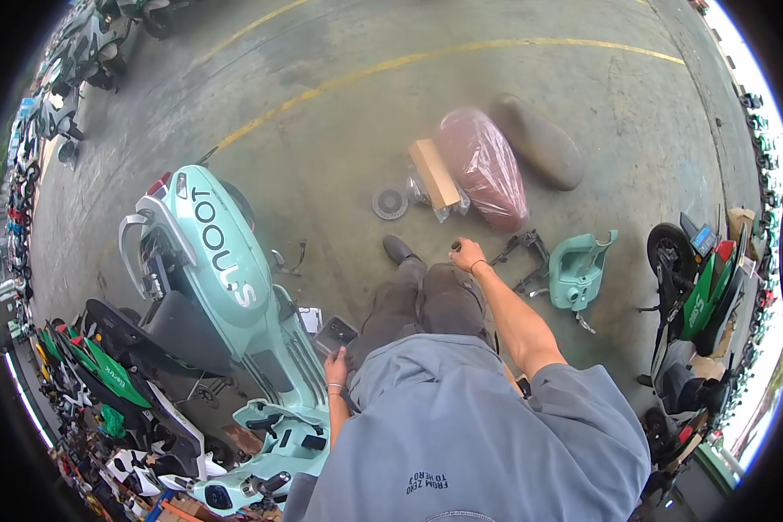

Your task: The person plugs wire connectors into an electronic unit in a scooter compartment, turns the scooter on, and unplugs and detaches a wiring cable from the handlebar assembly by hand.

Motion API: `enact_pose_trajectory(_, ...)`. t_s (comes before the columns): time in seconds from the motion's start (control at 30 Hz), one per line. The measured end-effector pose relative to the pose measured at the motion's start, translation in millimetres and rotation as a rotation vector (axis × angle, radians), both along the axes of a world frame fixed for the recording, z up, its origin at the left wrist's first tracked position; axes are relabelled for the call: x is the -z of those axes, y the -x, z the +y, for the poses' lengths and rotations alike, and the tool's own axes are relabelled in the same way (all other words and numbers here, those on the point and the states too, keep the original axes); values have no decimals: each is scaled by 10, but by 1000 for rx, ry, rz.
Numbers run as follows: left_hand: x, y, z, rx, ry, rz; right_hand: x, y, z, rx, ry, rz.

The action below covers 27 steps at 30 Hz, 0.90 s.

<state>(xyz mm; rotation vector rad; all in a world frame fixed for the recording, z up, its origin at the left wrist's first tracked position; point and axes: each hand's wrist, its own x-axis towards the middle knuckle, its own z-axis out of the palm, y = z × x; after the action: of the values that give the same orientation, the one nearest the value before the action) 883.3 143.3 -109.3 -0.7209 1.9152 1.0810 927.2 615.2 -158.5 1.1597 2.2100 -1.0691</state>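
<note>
My left hand [336, 367] is closed on a dark phone [335, 334] beside my thigh, next to a mint-green scooter [226, 235] on my left. White paper [310, 319] shows just past the phone. Over my right knee, my right hand [468, 254] has its fingers curled in; whether something small and dark sits in them I cannot make out. Closest to that hand are a black bracket-like frame [531, 259] and a mint-green plastic panel [578, 271] on the floor.
Ahead on the concrete lie a brake disc [390, 204], a cardboard box [434, 172], a plastic-wrapped reddish seat [485, 165] and a brown seat [538, 143]. A green motorbike [709, 296] stands at right; more bikes [104, 374] crowd the left.
</note>
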Motion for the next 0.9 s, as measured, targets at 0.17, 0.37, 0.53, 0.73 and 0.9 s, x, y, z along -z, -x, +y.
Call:
enact_pose_trajectory(0.17, -553, -7, 404, -308, 18, 133, 504, 736, 520, -253, -17, -149)
enact_pose_trajectory(0.37, -694, -717, 895, -403, 259, -141, 2571, 1842, 842, -603, -187, -121)
enact_pose_trajectory(0.53, -404, -1788, 1057, -238, 247, -388, 4320, 2768, 935, -710, -175, -271)
enact_pose_trajectory(0.73, -222, -1379, 1754, -521, 389, -595, 5703, 3030, 1092, -845, -368, -297)
enact_pose_trajectory(0.9, -179, -1387, 1980, -564, 422, -631, 5706, 2851, 1188, -992, -467, -212)
